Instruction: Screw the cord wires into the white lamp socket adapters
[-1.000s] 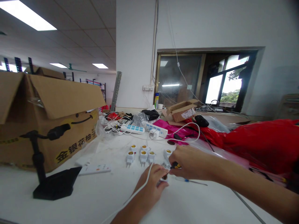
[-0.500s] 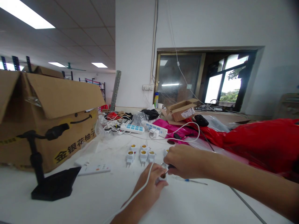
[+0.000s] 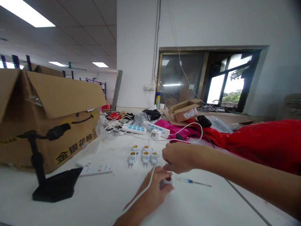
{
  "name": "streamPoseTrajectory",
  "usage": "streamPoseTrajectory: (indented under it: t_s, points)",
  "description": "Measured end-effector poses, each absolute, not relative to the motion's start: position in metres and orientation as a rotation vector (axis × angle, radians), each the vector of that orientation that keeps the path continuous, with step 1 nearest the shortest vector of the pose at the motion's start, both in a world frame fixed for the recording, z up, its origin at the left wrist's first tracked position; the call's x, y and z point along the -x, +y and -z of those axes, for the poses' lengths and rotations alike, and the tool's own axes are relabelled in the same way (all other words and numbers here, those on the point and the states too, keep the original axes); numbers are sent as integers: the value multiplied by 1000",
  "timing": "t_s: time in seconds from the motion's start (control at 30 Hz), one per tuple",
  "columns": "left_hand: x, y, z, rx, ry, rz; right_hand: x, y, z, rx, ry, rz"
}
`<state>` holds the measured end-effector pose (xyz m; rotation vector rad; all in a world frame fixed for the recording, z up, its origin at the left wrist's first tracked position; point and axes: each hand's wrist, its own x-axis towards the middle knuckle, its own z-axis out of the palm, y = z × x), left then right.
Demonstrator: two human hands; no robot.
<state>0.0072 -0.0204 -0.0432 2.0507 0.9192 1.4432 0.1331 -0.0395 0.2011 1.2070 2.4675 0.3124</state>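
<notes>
Inside the left hand (image 3: 150, 192), a white lamp socket (image 3: 166, 182), half hidden

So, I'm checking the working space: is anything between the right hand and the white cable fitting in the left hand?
Nothing visible does. The right hand is just above the white cable fitting in the left hand. The white cable runs away to the lower left, and the blue-handled screwdriver lies off to the right.

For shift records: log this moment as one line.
left hand: white lamp socket, white cable | right hand: over socket | nearby: plug adapters, screwdriver
</notes>
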Motion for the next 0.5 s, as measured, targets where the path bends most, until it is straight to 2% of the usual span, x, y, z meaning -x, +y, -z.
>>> streamPoseTrajectory:
  t_s: [0.23, 0.5]
  points:
    - [-13, -19, 26, -1958, 836, -1435, -143, -32, -202, -1198, 2532, -167]
    - [-15, -16, 19, -1810, 953, -1405, -146, -24, -196, -1277, 2685, 19]
